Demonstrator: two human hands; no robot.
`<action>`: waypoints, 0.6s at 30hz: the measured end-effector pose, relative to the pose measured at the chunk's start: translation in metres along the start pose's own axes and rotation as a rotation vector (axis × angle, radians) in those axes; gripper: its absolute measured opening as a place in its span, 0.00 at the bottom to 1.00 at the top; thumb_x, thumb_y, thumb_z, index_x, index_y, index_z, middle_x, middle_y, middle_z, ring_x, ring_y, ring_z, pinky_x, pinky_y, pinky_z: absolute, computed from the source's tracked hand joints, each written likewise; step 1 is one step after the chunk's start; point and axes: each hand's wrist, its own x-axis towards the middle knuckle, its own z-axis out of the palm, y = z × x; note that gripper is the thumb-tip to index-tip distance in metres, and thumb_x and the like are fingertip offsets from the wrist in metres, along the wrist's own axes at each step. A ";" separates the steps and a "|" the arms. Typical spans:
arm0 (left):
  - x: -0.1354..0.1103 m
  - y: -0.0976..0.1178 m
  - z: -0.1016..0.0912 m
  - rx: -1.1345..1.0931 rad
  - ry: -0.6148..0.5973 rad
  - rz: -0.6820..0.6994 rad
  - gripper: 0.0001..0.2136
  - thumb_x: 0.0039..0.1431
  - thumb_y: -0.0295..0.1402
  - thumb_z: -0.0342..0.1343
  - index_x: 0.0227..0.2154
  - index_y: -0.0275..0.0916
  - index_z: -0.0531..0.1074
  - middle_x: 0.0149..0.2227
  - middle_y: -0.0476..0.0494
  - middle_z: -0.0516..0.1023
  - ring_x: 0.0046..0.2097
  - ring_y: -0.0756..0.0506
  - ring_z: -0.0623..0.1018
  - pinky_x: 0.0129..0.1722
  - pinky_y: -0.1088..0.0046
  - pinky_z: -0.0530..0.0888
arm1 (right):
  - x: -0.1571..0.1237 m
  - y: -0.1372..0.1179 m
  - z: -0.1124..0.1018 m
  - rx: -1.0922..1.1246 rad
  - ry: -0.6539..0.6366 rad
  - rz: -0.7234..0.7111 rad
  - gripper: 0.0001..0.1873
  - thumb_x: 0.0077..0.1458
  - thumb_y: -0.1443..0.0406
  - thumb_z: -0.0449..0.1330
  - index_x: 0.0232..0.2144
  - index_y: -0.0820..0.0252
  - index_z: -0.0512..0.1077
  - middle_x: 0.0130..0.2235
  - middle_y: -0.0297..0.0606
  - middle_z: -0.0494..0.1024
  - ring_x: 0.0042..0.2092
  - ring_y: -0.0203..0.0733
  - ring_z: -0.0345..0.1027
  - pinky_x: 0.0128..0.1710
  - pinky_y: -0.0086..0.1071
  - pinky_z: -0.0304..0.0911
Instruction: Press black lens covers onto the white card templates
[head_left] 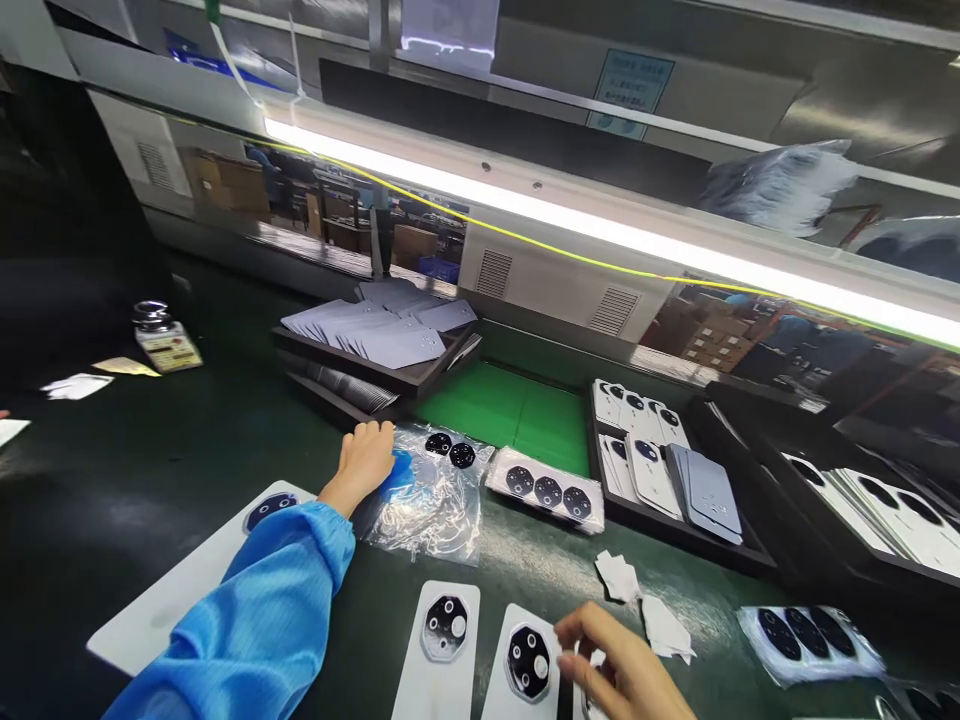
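My left hand (pixel 364 462) has its fingers curled at the left edge of a clear plastic bag (pixel 442 520). Against its palm side is a crumpled blue piece (pixel 401 472); whether the fingers grip it is hidden. Two black round discs (pixel 461 455) lie on the bag's upper part. Thumb and forefinger apart, my right hand (pixel 630 665) hovers at a white panel mostly covered by it. To its left lie two more white panels (pixel 495 690) (pixel 431 690), each with a black octagonal disc. Another white panel (pixel 172 600) rests partly under my left sleeve.
A wrapped strip of three discs (pixel 547 490) lies beyond the panels, white paper scraps (pixel 666 628) to the right. Black trays hold grey panels (pixel 375 330) and white panels (pixel 649 475). Another wrapped disc pack (pixel 810 640) lies right. A metal-topped bottle (pixel 166 338) stands far left.
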 end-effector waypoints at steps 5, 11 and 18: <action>-0.004 0.031 -0.001 -0.023 0.163 0.186 0.10 0.65 0.35 0.56 0.45 0.35 0.71 0.49 0.40 0.72 0.50 0.40 0.73 0.50 0.55 0.71 | 0.052 0.018 -0.038 -0.329 0.074 0.107 0.08 0.59 0.62 0.54 0.40 0.52 0.71 0.38 0.33 0.78 0.39 0.39 0.74 0.38 0.31 0.70; -0.013 0.101 0.003 -0.122 0.176 0.769 0.08 0.63 0.32 0.59 0.43 0.35 0.73 0.49 0.43 0.75 0.54 0.41 0.73 0.53 0.55 0.70 | 0.126 0.017 -0.035 -0.510 0.064 0.097 0.16 0.54 0.70 0.61 0.46 0.59 0.70 0.58 0.46 0.69 0.60 0.49 0.61 0.59 0.41 0.59; -0.006 0.115 0.017 -0.064 0.224 0.916 0.05 0.63 0.32 0.59 0.37 0.34 0.74 0.42 0.44 0.77 0.51 0.42 0.75 0.53 0.53 0.70 | 0.144 0.013 -0.027 -0.632 -0.046 0.101 0.15 0.57 0.65 0.64 0.46 0.63 0.70 0.46 0.41 0.76 0.49 0.45 0.71 0.50 0.44 0.67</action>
